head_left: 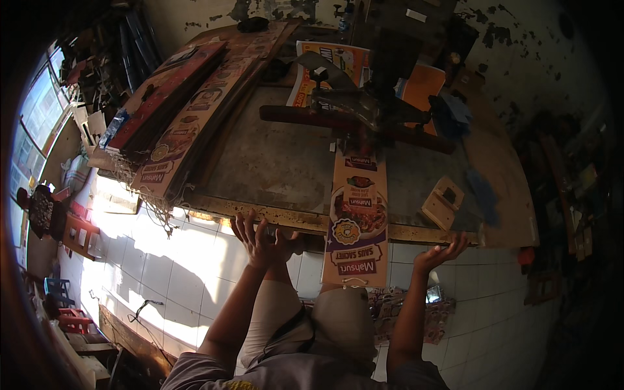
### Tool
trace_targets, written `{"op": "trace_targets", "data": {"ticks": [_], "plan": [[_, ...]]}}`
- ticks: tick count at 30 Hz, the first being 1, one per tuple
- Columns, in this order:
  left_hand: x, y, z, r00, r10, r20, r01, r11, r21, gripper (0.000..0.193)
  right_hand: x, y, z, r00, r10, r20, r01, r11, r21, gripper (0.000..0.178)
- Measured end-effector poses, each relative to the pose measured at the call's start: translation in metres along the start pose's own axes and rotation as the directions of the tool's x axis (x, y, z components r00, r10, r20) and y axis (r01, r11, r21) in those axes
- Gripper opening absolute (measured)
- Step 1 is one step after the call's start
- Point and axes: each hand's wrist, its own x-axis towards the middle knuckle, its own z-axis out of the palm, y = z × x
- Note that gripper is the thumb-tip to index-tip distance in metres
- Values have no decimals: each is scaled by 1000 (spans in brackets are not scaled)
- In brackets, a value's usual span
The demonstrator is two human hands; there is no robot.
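Note:
A long printed cardboard strip (355, 227), tan and purple with pictures of food, lies under a dark metal press (367, 107). Its near end hangs past the table's front edge, above my lap, and a short pale cord shows at its tip. My left hand (259, 244) is raised at the table edge, left of the strip, fingers spread and nothing visible in it. To the right of the strip, my right hand (442, 253) is at the same edge, palm turned up and fingers stretched out. Neither hand touches the strip.
Stacked printed strips (195, 120) with loose strings lie along the table's left side. A wooden block (444, 203) and blue sheeting (481, 195) are at the right. Orange printed sheets (426, 88) stand behind the press. More strips (413, 315) lie on the tiled floor.

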Motion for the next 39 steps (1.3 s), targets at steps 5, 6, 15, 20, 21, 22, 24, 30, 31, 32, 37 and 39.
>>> {"op": "trace_targets", "data": {"ticks": [5,6,15,20,21,22,24,30,31,32,37,39], "plan": [[-1,0,1,1000,-6,3,6,1000,-5,84,2,-1,0,1000,-26,-13,26,1000,2,65],[-1,0,1,1000,-8,4,8,1000,-6,84,2,-1,0,1000,-24,-13,24,1000,2,65],[-2,-2,-1,1000,-6,3,7,1000,-27,83,0,0,-1,1000,-13,-10,13,1000,-4,64],[1,2,-8,999,-36,38,37,999,-29,77,2,-3,-3,1000,-24,-4,24,999,23,63],[2,3,-8,998,-42,40,43,999,-33,76,4,-4,-4,1000,-28,-7,28,999,33,63],[2,4,-10,998,-49,48,51,998,-38,75,5,-6,-5,1000,-29,-3,29,999,39,63],[4,5,-12,996,-64,60,67,996,-53,74,8,-7,-8,999,-34,1,34,998,47,63],[8,8,-24,984,-94,149,106,992,-71,76,19,-26,-32,989,74,128,-83,994,69,67],[10,9,-27,982,-96,165,108,992,-66,75,21,-39,-41,989,71,127,-90,985,148,69],[11,10,-30,979,-98,181,110,992,-60,74,22,-54,-51,990,68,128,-95,969,226,71],[15,13,-39,972,-106,209,124,990,-73,68,63,-156,-122,747,-423,513,103,836,539,76],[20,17,-41,972,-107,211,129,987,-95,66,69,-180,-131,662,-485,572,122,822,556,63]]}}
